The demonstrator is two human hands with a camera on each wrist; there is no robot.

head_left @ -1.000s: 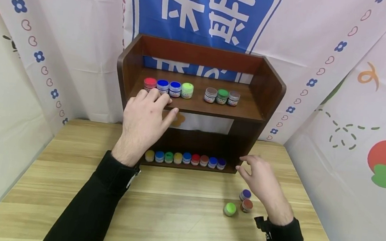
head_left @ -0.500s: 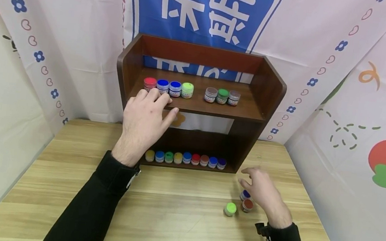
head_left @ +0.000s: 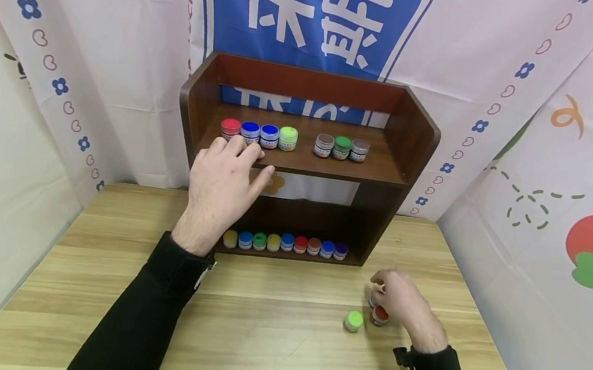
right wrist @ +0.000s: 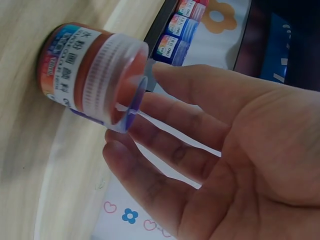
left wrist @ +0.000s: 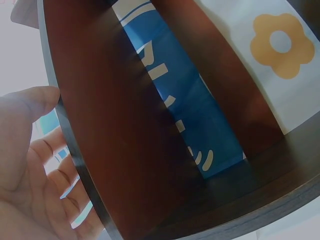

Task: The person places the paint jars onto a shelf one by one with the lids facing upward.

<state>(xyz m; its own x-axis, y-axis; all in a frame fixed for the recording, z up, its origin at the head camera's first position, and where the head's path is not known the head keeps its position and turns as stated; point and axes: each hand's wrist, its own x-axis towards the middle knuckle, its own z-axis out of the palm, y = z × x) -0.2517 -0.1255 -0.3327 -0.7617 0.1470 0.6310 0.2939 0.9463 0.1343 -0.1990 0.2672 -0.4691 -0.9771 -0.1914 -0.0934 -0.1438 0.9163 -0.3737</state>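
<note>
My left hand [head_left: 223, 183] rests at the front edge of the upper shelf [head_left: 299, 162], in front of a red-lidded paint jar [head_left: 230, 126] and a blue-lidded one. In the left wrist view the thumb touches the board's edge, with the other fingers beyond it. On the table, my right hand [head_left: 401, 298] is lowered over a purple-lidded paint jar [right wrist: 134, 111], its fingers spread about the lid. The hand partly hides this jar in the head view. Beside it stand a brown paint jar [head_left: 379, 315] and a light-green-lidded paint jar [head_left: 353, 321].
The dark brown wooden rack [head_left: 424, 126] stands at the back of the table [head_left: 259, 338]. Several paint jars line its upper level, with a gap in the row. Several more jars [head_left: 287, 243] stand along the bottom level. Printed cloth [head_left: 505, 56] hangs behind and at the sides.
My right hand has moved from the rack's lower right corner down toward me, to the purple-lidded jar. The left hand has stayed at the upper shelf.
</note>
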